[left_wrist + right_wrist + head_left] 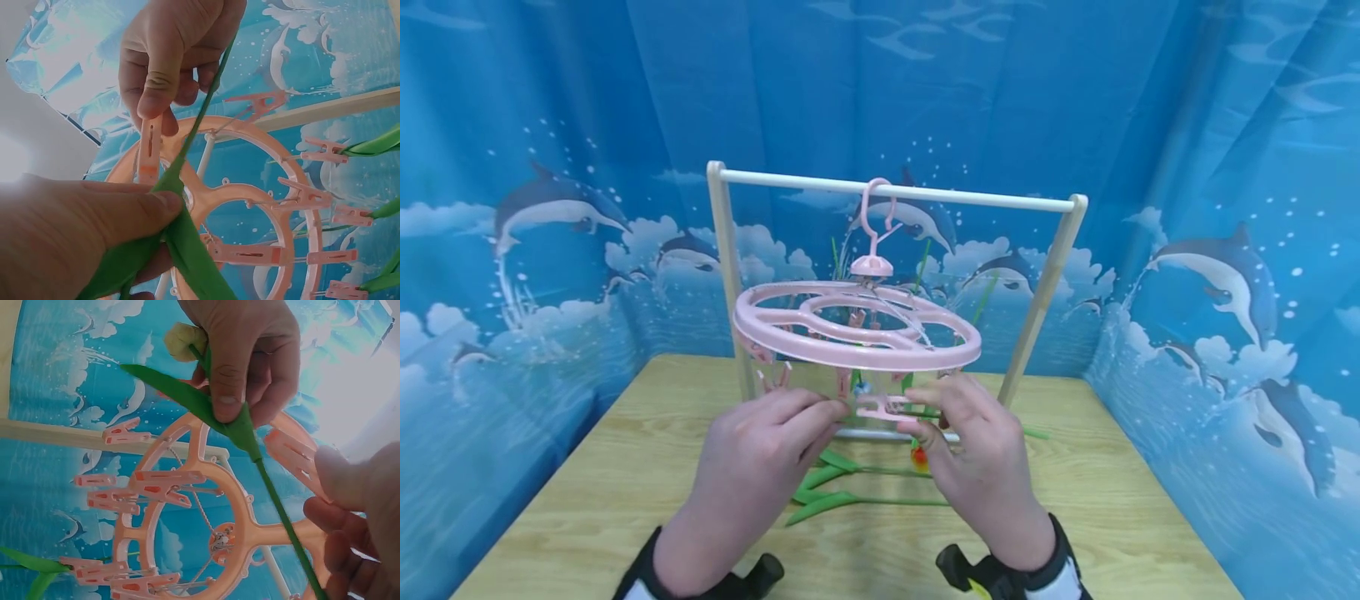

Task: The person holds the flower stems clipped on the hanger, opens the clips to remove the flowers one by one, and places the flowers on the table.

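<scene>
My left hand [767,450] pinches an artificial tulip by its green leaves [240,434], thumb on top. The pale yellow bloom [182,342] shows behind the left fingers in the right wrist view. From the leaves the thin green stem [281,515] runs to the lower fingers of my right hand [977,458]. That hand pinches a pink clothespin [294,459] between thumb and forefinger, close beside the leaves. Both hands work under the front rim of a round pink clip hanger [857,354].
The hanger hangs by its hook [871,221] from the white bar [962,197] of a wooden stand [1045,300]. Several other clothespins [331,256] dangle from it, some gripping green leaves [375,142]. Green tulip stems and leaves [827,502] and an orange-red bloom [920,458] lie below.
</scene>
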The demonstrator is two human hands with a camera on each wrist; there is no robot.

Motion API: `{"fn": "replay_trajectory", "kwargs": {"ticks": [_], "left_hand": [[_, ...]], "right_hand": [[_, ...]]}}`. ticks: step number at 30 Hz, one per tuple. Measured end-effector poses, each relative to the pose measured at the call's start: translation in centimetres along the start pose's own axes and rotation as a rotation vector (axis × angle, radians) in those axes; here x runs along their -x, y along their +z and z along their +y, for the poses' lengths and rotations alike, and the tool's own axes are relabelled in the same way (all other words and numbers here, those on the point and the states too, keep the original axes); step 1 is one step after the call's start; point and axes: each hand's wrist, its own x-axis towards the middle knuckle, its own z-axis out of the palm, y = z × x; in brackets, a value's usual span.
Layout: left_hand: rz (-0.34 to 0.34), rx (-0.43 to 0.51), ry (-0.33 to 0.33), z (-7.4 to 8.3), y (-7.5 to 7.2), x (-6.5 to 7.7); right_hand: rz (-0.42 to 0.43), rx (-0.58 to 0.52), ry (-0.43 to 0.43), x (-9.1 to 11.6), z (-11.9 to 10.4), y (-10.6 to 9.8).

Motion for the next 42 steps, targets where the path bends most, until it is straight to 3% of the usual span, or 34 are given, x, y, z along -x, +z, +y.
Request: {"fn": "replay_trajectory", "kwargs": {"ticks": [9, 18, 28, 35, 42], "left_hand": [[-0.048, -0.026, -0.012, -0.1, 0.3, 0.2], [-0.089, -0.026, -0.035, -0.1, 0.2, 0.2], [-0.178, -0.054, -0.083, -0.3, 0.0, 0.1], [-0.207, -0.081, -0.115, -0.5, -0.2, 0.1], [-0.216, -0.09, -0.128, -0.6, 0.0, 0.1]], "right_hand": [[-0.095, 0.043, 0.066, 0.2, -0.1, -0.1], [-0.138, 0.143, 0.067, 0.2, 0.4, -0.1], [-0.193, 0.086, 0.135, 0.2, 1.0, -1.1], [-0.225, 0.215, 0.144, 0.0, 0.9, -1.8], [-0.378, 0.367, 0.212, -0.2, 0.5, -2.1]]}}
